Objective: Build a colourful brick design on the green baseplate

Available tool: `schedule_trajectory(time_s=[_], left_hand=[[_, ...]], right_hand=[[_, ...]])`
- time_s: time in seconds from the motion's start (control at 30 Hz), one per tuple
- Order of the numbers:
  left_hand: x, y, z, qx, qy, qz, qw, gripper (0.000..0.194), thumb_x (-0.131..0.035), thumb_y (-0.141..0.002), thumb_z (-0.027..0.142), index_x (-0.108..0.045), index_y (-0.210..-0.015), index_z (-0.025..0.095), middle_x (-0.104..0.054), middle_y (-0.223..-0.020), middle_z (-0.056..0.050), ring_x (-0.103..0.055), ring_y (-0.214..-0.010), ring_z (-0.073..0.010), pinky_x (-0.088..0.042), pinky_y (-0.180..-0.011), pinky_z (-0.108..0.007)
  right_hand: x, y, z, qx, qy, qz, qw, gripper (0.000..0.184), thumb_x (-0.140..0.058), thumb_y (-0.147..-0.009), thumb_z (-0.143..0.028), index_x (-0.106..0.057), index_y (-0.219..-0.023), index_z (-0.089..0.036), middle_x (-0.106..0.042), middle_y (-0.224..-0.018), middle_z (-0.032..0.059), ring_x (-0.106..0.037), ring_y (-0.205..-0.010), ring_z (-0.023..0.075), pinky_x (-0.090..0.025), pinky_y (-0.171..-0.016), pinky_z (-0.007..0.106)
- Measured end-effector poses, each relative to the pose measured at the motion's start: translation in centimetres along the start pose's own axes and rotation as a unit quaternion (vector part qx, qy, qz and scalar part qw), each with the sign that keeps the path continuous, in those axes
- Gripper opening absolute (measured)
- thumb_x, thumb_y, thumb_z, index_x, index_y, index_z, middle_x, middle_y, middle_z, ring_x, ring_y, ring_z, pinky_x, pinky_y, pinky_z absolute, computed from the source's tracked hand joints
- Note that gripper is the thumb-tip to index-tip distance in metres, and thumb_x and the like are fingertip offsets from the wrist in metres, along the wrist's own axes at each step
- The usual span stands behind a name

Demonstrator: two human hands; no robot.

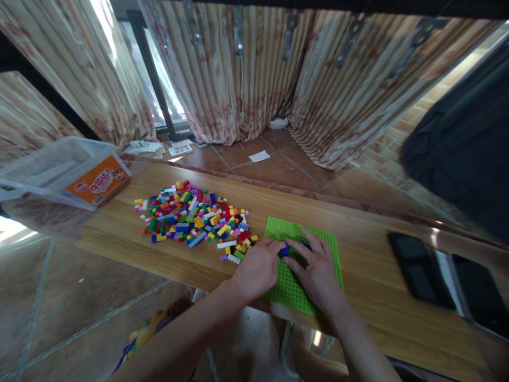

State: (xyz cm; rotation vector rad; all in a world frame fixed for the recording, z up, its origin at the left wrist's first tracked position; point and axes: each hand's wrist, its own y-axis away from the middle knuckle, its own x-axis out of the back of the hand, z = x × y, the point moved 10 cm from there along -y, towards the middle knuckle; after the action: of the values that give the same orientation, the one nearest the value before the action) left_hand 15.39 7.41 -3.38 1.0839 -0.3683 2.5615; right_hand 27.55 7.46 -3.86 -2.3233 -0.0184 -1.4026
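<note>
Room: striped curtains (214, 79) with reddish patterning hang beyond brown floor tiles (302, 172); daylight enters at the left.
Surface: narrow wooden table (369, 254), stretching across in front of me.
Baseplate: green studded baseplate (292, 289), flat near the table's close edge, beneath my hands.
Brick: small blue brick (283, 251), over the upper part of the baseplate, between my two hands.
Left hand: my left hand (256, 268) has its fingers curled together, tips at the brick's left side; I cannot tell whether they grip it.
Right hand: my right hand (316, 265) has thumb and forefinger pinching the blue brick, other fingers spread over a partly hidden dark blue piece (306, 246).
Left side: mixed, multicoloured brick pile (191, 215); beyond it, a clear plastic bin (47, 170) with an orange label.
Right side: two dark, flat devices (417, 270).
</note>
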Motion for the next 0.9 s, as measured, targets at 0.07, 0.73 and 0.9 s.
schedule_trajectory(time_s=[0.07, 0.73, 0.9], left_hand=[[-0.3, 0.1, 0.3, -0.017, -0.026, -0.011, 0.999, 0.036, -0.041, -0.089, 0.006, -0.060, -0.119, 0.015, -0.065, -0.112, -0.010, -0.060, -0.106, -0.0211, -0.050, -0.098, -0.037], [-1.9, 0.3, 1.1, -0.009, -0.174, -0.064, 0.983, 0.035, -0.040, -0.092, 0.009, -0.059, -0.122, 0.011, -0.062, -0.118, -0.011, -0.057, -0.106, -0.0240, -0.050, -0.096, -0.039], [-2.1, 0.2, 1.3, -0.008, -0.221, -0.059, 0.974, 0.036, -0.038, -0.093, 0.009, -0.059, -0.122, 0.011, -0.062, -0.119, -0.011, -0.057, -0.105, -0.0237, -0.052, -0.093, -0.037]], right_hand=[[0.1, -0.1, 0.1, -0.006, -0.006, 0.000, 1.000, 0.038, -0.063, -0.085, -0.047, -0.070, -0.118, -0.028, -0.052, -0.140, 0.0118, -0.046, -0.126, 0.0333, -0.042, -0.101, 0.056], [1.2, 0.2, -0.9, 0.009, -0.010, 0.043, 0.999, 0.017, -0.063, -0.088, -0.036, -0.078, -0.093, -0.029, -0.066, -0.120, 0.0077, -0.054, -0.112, 0.0274, -0.045, -0.097, 0.048], [1.3, 0.4, -1.5, 0.017, 0.023, 0.051, 0.998, 0.017, -0.063, -0.089, -0.032, -0.079, -0.092, -0.027, -0.068, -0.117, 0.0082, -0.053, -0.113, 0.0282, -0.045, -0.097, 0.047]])
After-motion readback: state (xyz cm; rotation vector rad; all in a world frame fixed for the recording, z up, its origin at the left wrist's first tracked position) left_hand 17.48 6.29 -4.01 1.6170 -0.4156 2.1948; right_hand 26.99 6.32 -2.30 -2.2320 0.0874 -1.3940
